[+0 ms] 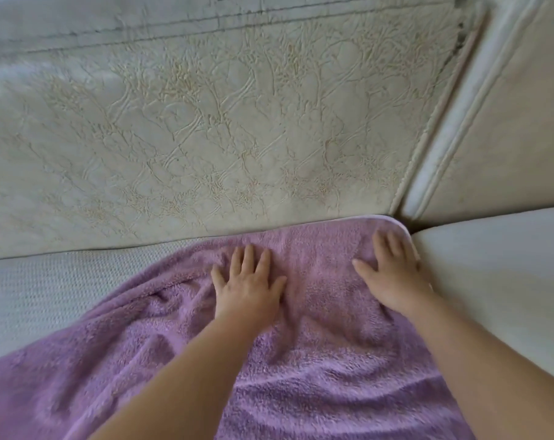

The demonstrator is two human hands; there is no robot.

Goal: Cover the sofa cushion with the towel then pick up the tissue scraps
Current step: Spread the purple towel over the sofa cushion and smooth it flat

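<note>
Left of the frame, the sofa cushion shows bare woven cover. Moving to the middle, the purple towel lies rumpled across it, its top edge against the cracked backrest. The left hand presses down at centre, grip spread, fingers flat. Further right, the right hand lies flat on the towel's rounded corner, grip spread too, just beside the neighbouring cushion.

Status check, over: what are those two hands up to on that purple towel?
Left hand and right hand both flat on the fluffy purple towel. Grey woven sofa cushion uncovered at left. No tissue scraps in view.
</note>
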